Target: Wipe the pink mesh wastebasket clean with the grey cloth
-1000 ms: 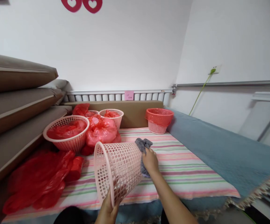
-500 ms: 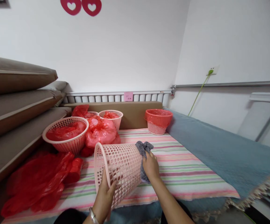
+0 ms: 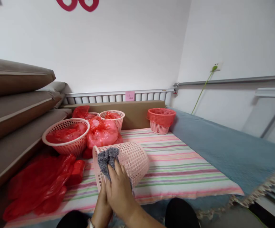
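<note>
A pink perforated plastic basket (image 3: 134, 160) lies on its side on the striped cloth (image 3: 175, 171), its mouth facing left. My right hand (image 3: 120, 186) presses a grey cloth (image 3: 107, 160) against the basket's side, close to the rim. Beneath and beside it, my left hand (image 3: 102, 202) grips the basket at the rim; its fingers are mostly hidden by the basket and my right hand.
Left of the basket lie loose red plastic bags (image 3: 37, 190) and a red roll (image 3: 76, 172). Behind stand a bag-filled pink basket (image 3: 66, 136), a stuffed red bag (image 3: 102, 131) and a red-lined basket (image 3: 161, 120). Stacked cushions (image 3: 20, 98) rise at the left.
My right hand has slid the grey cloth leftward along the basket, from its base end to near the rim. The basket has shifted slightly, and my hands are now close together.
</note>
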The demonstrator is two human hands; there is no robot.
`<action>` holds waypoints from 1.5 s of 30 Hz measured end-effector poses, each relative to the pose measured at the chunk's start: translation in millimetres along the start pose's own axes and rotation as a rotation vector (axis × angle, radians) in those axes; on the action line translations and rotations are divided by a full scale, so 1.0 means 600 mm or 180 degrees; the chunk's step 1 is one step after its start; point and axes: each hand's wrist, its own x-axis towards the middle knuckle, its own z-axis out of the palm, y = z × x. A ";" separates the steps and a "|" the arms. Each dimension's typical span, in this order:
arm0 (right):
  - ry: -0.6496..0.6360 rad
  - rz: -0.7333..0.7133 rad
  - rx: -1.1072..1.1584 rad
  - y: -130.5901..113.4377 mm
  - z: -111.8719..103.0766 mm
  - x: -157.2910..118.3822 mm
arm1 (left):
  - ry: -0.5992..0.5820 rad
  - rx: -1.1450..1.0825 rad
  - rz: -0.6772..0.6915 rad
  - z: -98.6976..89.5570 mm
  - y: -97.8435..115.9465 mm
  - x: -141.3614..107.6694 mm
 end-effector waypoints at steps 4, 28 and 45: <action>0.0044 -0.0137 0.0121 0.023 0.000 -0.009 | 0.0021 0.0154 -0.0120 0.000 -0.013 -0.002; 0.0383 0.1662 -0.1451 0.285 -0.037 0.048 | -0.0680 -0.0266 -0.0498 0.009 -0.006 -0.012; 0.0192 0.0832 -0.0850 0.158 -0.032 0.046 | -0.0514 -0.0410 -0.0536 0.020 0.032 0.006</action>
